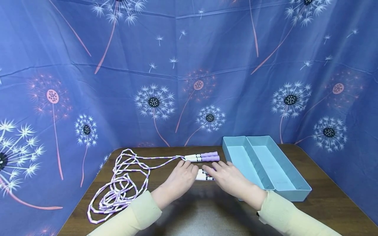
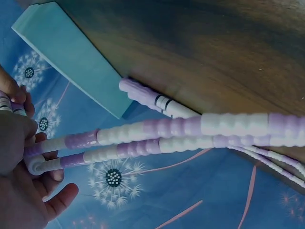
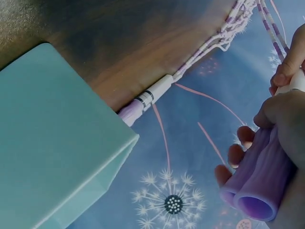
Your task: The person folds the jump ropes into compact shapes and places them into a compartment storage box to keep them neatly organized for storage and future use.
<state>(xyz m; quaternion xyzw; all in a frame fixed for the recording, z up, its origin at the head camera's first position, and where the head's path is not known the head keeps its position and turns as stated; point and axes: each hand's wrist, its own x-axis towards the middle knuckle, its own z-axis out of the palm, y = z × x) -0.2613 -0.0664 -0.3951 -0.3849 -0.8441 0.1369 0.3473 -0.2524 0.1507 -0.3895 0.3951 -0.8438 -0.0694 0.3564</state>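
Two hands meet on a second pair of jump-rope handles (image 1: 204, 176) lying on the table (image 1: 325, 203): the right hand (image 1: 228, 175) clenches them, while the left hand (image 1: 183, 175) pinches the beaded rope (image 2: 157, 138). Lifting cleanly probably means keeping both handles parallel and gathering the slack cord.

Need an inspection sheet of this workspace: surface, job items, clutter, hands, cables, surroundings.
Surface: dark wooden table, no spills seen.
Job's things: purple-and-white beaded jump rope in loose loops on the table's left side; one handle pair lies side by side beside the tray; a second pair, the held handles, is between the hands.
Clutter: light blue two-compartment tray at right, both compartments empty.
Hands: left hand holds the beaded strands at the handles' white ends; right hand grips the purple ends.
Cables: nothing seen.
Surroundings: blue dandelion-print cloth backdrop behind and on both sides.
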